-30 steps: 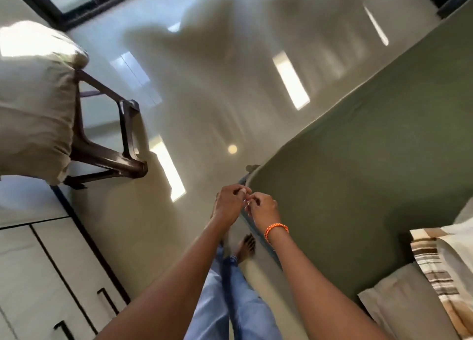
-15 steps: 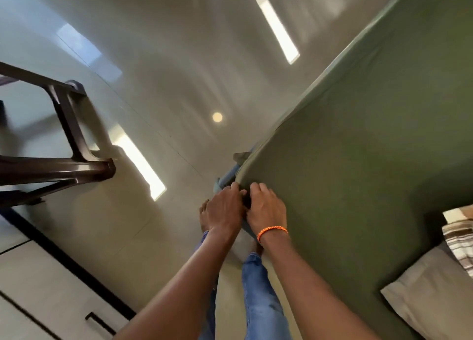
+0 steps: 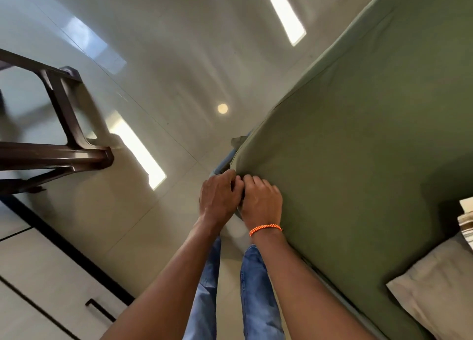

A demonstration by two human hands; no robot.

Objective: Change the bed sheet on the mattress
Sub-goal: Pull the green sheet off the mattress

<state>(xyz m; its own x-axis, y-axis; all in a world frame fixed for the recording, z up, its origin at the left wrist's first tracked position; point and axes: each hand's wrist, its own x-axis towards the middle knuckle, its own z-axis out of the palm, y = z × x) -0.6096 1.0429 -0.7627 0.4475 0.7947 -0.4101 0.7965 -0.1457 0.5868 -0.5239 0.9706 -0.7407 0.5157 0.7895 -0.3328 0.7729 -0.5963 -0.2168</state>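
Observation:
An olive green bed sheet [image 3: 358, 147] covers the mattress on the right. A strip of blue mattress [image 3: 223, 164] shows under the sheet's corner. My left hand [image 3: 220, 199] and my right hand [image 3: 261, 201], which wears an orange wrist band, sit side by side at that near corner. Both hands have their fingers curled over the sheet's edge and grip it. The fingertips are hidden by the fabric.
A dark brown chair [image 3: 64, 140] stands on the glossy floor [image 3: 166, 71] at the left. A beige pillow [image 3: 435, 288] lies at the lower right of the bed, with striped cloth [image 3: 465, 219] beside it. White cupboard doors [image 3: 38, 288] fill the lower left.
The view has shifted closer to the corner. My hands went from pinching together just off the corner to gripping the sheet's edge on the mattress corner.

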